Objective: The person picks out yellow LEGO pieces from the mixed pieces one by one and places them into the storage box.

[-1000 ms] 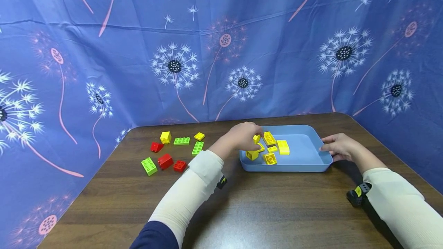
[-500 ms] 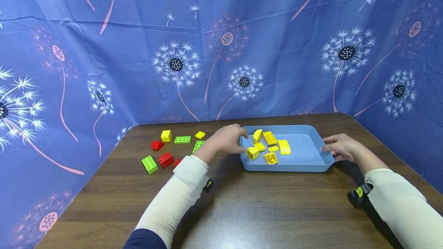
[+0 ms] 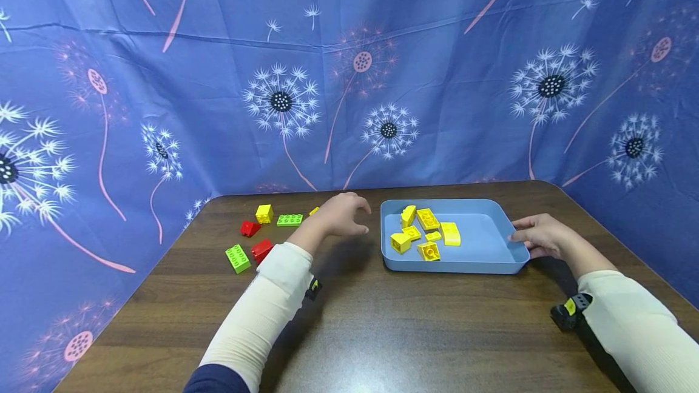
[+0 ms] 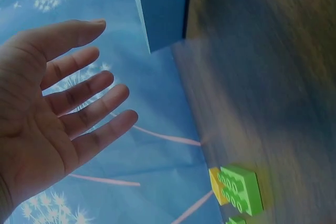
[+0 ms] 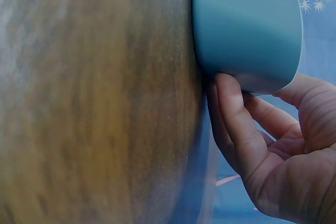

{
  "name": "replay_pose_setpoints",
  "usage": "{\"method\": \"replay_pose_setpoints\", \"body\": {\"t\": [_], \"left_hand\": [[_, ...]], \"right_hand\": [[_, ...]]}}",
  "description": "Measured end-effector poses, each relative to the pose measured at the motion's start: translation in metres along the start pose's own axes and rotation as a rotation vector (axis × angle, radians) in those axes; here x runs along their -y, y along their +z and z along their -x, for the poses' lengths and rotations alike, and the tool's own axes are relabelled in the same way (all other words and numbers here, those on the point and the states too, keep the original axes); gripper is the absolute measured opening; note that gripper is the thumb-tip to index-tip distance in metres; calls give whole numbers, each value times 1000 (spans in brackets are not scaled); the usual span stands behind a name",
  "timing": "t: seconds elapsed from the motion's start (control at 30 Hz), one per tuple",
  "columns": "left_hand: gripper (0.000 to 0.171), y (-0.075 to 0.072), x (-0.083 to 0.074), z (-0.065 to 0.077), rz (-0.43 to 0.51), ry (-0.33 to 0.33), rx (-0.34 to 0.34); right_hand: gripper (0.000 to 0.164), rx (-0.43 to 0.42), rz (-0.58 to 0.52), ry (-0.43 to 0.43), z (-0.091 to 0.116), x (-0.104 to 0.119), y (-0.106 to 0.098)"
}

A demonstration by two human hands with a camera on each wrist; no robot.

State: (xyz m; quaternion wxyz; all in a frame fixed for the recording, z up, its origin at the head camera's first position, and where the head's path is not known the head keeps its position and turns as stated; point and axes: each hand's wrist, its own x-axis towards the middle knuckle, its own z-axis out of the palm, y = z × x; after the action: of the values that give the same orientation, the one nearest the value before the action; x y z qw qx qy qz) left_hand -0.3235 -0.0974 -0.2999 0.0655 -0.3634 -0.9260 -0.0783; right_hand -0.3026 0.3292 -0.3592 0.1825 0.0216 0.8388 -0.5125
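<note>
My left hand [image 3: 340, 216] hangs above the table between the tray and the loose bricks. Its palm and spread, slightly bent fingers [image 4: 100, 142] hold nothing in the left wrist view. A shallow blue tray [image 3: 486, 267] lies on the table with several yellow toy bricks [image 3: 428, 219] in its left half. At the tray's right end, my right hand [image 3: 543, 238] grips the wall, thumb at the rim. In the right wrist view, fingers [image 5: 239, 119] curl against the tray's lower edge.
Left on the brown table [image 3: 404, 332] lie a yellow block [image 3: 264, 213], green bricks [image 3: 237, 258] and red bricks [image 3: 250, 228]. My left forearm covers part of this group. Behind the table hangs a blue dandelion-patterned cloth [image 3: 218, 102].
My left hand has moved left, out from over the tray's yellow bricks and past its left wall. The right hand stays at the tray's right end, and the tray stands still.
</note>
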Motion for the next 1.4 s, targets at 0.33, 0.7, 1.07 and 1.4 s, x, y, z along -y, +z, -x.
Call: {"method": "replay_pose_setpoints", "body": {"t": [0.33,0.7,1.07,1.4], "left_hand": [[37,-1,24,-2,49,-117,6],[35,-7,39,-14,111,-240,31],[33,5,66,-23,114,-392,55],[32,12,86,-25,128,-602,109]], "right_hand": [[71,-11,12,3,1,2,0],[71,-7,3,5,1,1,0],[71,-15,0,23,0,0,0],[71,-18,-3,15,-1,-1,0]]}}
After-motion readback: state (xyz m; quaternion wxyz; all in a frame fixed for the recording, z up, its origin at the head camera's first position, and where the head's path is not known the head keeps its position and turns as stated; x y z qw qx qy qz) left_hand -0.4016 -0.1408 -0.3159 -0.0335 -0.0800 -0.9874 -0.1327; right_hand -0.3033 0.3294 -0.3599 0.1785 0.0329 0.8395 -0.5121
